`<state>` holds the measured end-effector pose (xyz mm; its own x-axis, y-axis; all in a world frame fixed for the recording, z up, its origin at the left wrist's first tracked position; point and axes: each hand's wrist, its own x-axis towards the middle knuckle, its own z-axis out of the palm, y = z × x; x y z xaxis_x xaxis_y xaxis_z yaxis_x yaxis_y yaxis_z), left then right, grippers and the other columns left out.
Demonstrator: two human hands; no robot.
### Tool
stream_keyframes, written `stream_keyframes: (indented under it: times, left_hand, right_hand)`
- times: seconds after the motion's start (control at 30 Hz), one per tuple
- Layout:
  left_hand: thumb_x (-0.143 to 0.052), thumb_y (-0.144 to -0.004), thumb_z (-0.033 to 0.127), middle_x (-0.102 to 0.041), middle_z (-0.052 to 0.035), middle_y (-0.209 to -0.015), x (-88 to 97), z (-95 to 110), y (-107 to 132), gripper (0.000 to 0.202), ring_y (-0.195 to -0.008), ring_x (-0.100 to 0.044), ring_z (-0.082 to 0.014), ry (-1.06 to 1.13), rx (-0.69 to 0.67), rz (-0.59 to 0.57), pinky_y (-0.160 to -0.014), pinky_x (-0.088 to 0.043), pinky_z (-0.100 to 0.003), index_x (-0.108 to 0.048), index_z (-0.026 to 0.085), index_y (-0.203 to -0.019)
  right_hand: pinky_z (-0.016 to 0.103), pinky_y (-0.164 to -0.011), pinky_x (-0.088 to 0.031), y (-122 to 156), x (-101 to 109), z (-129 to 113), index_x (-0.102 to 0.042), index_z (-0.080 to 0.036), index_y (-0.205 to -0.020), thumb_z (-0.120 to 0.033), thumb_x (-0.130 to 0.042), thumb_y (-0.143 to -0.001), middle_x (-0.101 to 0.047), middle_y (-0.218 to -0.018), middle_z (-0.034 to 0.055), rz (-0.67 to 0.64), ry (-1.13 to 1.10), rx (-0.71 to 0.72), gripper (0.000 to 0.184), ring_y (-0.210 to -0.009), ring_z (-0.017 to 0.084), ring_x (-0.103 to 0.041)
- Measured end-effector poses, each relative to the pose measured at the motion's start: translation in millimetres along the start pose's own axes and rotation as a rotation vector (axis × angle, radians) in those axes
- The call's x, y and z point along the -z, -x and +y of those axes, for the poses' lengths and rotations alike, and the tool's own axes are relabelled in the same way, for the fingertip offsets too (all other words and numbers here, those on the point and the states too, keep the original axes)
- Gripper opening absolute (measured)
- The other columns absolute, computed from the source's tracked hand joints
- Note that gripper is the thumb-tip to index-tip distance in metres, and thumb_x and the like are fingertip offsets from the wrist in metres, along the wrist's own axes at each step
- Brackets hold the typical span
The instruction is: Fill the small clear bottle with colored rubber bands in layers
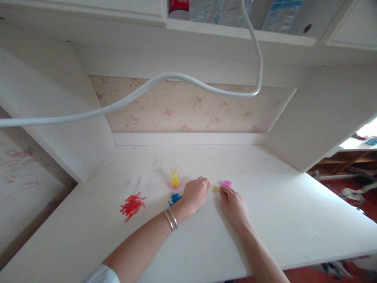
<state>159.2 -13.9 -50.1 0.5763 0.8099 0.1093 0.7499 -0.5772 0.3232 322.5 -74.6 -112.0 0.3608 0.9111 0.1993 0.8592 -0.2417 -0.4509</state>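
My left hand (196, 192) is closed with its fingers curled in a pinch, and a speck of yellow shows at its fingertips. My right hand (235, 206) is closed too, its fingertips resting at the table beside small yellow pieces (216, 189). What either pinch holds is too small to make out. Just behind the right fingers sits a round pink lid (227, 183). A small clear jar (174, 169) stands upright left of my left hand, partly filled with yellow pieces. A pile of blue pieces (174, 198) lies partly hidden behind my left wrist.
A pile of thin red strips (132, 206) lies on the white table (118, 247) at the left. Side panels and a floral back wall (188, 106) enclose the table. A white cable (176, 76) hangs across, below a shelf with bottles (282, 13).
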Motion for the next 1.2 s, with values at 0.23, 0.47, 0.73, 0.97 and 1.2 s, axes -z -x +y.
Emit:
stream_keyframes:
  times: [0.23,0.47,0.73,0.97,1.2]
  left_hand:
    - [-0.039,-0.096,0.029,-0.069,-0.0021,-0.094,55.9,-25,37,0.027,-0.088,-0.063,-0.0156,0.213,-0.049,0.234,-0.080,-0.045,-0.026,-0.065,0.023,-0.094]
    - [-0.043,-0.093,0.034,-0.071,-0.0031,-0.095,100.0,-72,46,0.029,-0.085,-0.064,-0.0163,0.252,0.085,0.449,-0.079,-0.046,-0.026,-0.068,0.020,-0.097]
    - [-0.044,-0.090,0.033,-0.073,-0.0016,-0.099,91.2,-94,32,0.029,-0.088,-0.065,-0.0174,0.213,0.139,0.382,-0.079,-0.047,-0.025,-0.070,0.023,-0.097]
    - [-0.041,-0.091,0.039,-0.073,-0.0023,-0.098,94.3,-97,43,0.035,-0.086,-0.065,-0.0170,0.294,0.137,0.435,-0.079,-0.046,-0.025,-0.070,0.022,-0.100]
    - [-0.040,-0.091,0.046,-0.067,-0.0005,-0.073,74.2,-108,92,0.040,-0.062,-0.057,-0.0141,0.448,0.194,0.352,-0.062,-0.043,-0.023,-0.068,0.019,-0.093]
  right_hand:
    - [0.026,-0.071,-0.043,4,1,-2,-0.068,-0.028,-0.103,-0.041,-0.033,-0.095,-0.068,-0.108,0.0028,0.021,0.011,0.014,0.039,-0.089,0.018,-0.063]
    - [0.029,-0.074,-0.044,6,0,0,-0.069,-0.027,-0.104,-0.039,-0.034,-0.093,-0.069,-0.106,0.0054,0.043,0.009,0.036,0.039,-0.089,0.020,-0.063]
    - [0.029,-0.079,-0.045,6,0,-1,-0.070,-0.025,-0.101,-0.040,-0.036,-0.092,-0.069,-0.107,0.0049,0.062,-0.069,0.016,0.038,-0.092,0.021,-0.063]
    - [0.030,-0.076,-0.045,7,1,-1,-0.070,-0.022,-0.100,-0.047,-0.037,-0.090,-0.070,-0.101,0.0064,0.106,-0.178,-0.002,0.043,-0.086,0.021,-0.063]
    - [0.030,-0.075,-0.046,2,3,0,-0.071,-0.016,-0.103,-0.060,-0.050,-0.081,-0.071,-0.097,0.0083,0.089,-0.546,-0.147,0.053,-0.085,0.022,-0.062]
